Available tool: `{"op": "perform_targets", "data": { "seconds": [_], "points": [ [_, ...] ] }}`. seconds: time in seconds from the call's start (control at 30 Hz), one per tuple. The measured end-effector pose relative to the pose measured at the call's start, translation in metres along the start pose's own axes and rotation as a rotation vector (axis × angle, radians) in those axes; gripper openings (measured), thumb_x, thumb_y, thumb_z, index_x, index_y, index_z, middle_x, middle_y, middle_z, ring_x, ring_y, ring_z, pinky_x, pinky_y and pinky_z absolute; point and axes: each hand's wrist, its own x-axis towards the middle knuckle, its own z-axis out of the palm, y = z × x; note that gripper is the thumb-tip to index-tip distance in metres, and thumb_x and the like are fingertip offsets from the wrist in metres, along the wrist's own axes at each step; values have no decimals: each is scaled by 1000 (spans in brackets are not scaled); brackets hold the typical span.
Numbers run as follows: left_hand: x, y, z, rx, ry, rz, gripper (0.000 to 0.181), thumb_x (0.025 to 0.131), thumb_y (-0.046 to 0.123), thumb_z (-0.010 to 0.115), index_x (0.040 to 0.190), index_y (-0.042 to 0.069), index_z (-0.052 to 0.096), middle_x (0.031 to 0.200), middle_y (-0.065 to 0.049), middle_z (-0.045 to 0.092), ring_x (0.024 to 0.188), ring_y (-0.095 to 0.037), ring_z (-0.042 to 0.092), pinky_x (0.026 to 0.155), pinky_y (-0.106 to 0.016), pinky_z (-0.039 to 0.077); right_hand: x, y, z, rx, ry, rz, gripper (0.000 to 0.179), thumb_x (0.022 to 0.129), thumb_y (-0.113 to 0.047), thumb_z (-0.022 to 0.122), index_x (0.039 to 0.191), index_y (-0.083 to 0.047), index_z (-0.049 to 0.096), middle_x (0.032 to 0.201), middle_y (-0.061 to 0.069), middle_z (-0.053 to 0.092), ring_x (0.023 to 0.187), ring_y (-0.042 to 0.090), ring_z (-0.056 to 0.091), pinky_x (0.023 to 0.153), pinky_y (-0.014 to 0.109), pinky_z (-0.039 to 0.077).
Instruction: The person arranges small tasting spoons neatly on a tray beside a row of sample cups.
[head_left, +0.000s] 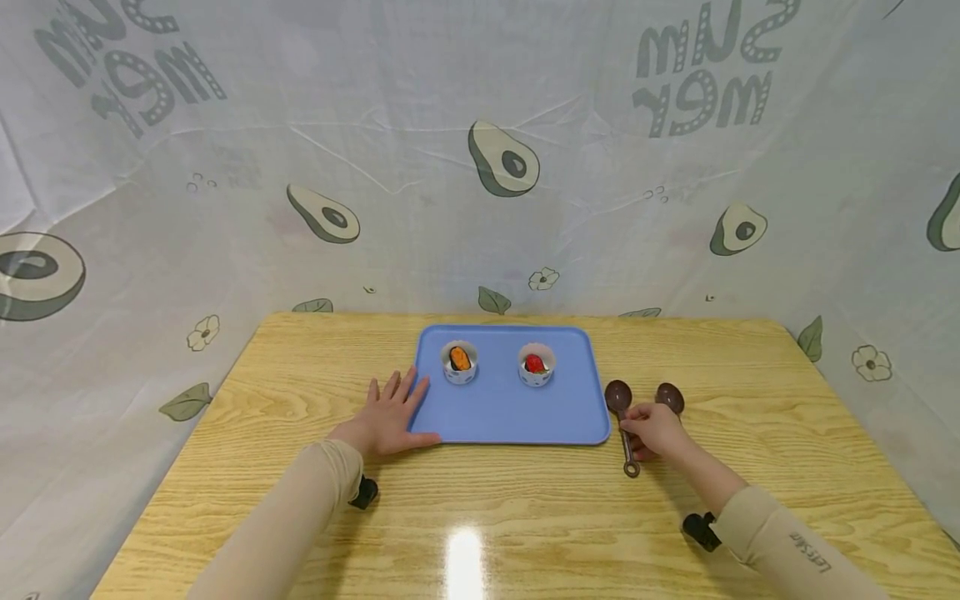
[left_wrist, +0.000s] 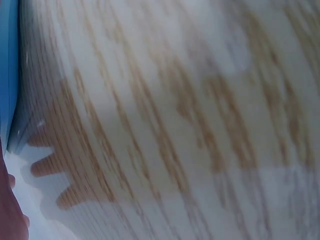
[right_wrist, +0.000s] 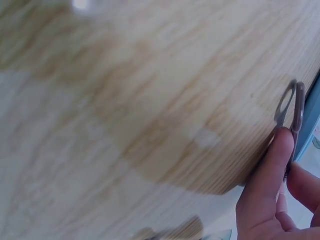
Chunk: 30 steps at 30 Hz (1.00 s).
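Observation:
My right hand pinches the handle of a dark brown spoon just right of the blue tray. In the right wrist view, thumb and fingers meet on that handle near its ringed end. A second brown spoon lies beyond the hand, its handle mostly hidden. My left hand, fingers spread, touches the tray's lower left corner. On the tray stand two small cups, the left cup holding an orange-topped sushi piece and the right cup a red-topped one.
The wood-grain table carries everything. Behind it hangs a pale cloth printed with avocados and leaves, meeting the table's back edge. Black wrist devices sit under both sleeves.

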Motion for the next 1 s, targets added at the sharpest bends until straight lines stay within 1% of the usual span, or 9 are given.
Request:
{"op": "perform_targets", "data": {
  "seconds": [0.13,0.2,0.3,0.53,0.7,0.87,1.0],
  "points": [
    [1,-1,3,10,1,-1,99,83,70,47,152,9,11,157,-19,0,143,-45,4,107,-68,3,-1,0,-2,48,-17,33,22,94,-2,49,110,13,50,75,5,53,57,11,54,52,26,53],
    [2,-2,5,16,1,-5,99,83,71,46,152,10,10,158,-18,-1,143,-44,4,108,-67,3,-1,-2,-4,60,-23,33,23,94,-3,49,111,14,49,74,5,52,56,11,54,52,26,53],
    [3,-2,5,6,15,-2,99,82,71,46,152,10,12,158,-18,0,143,-44,4,108,-67,3,-3,-4,-5,69,-33,27,26,94,-4,49,113,14,48,71,3,52,55,10,54,52,26,53],
    [2,0,3,7,5,-10,99,83,71,46,152,10,12,157,-19,0,143,-44,4,108,-67,2,-6,-12,-9,92,-53,31,30,95,-6,49,118,14,46,69,1,53,58,8,54,54,25,53],
    [1,2,-1,11,-6,-12,98,83,69,47,152,9,11,157,-20,0,143,-45,4,108,-67,3,-8,-20,-10,107,-64,23,31,95,-7,49,120,12,47,71,0,54,61,8,55,57,25,54],
    [3,0,4,8,13,-9,99,82,70,47,152,10,11,158,-19,0,143,-44,5,108,-67,4,-8,-30,-9,134,-77,12,30,95,-8,50,119,11,48,70,-1,54,60,7,55,57,25,54],
    [2,0,6,-9,21,-11,99,82,70,48,152,9,12,157,-19,1,143,-44,5,107,-68,4,-8,-40,-8,130,-91,1,33,95,-9,51,122,11,48,72,-1,55,61,6,56,57,24,53]
  ]
}}
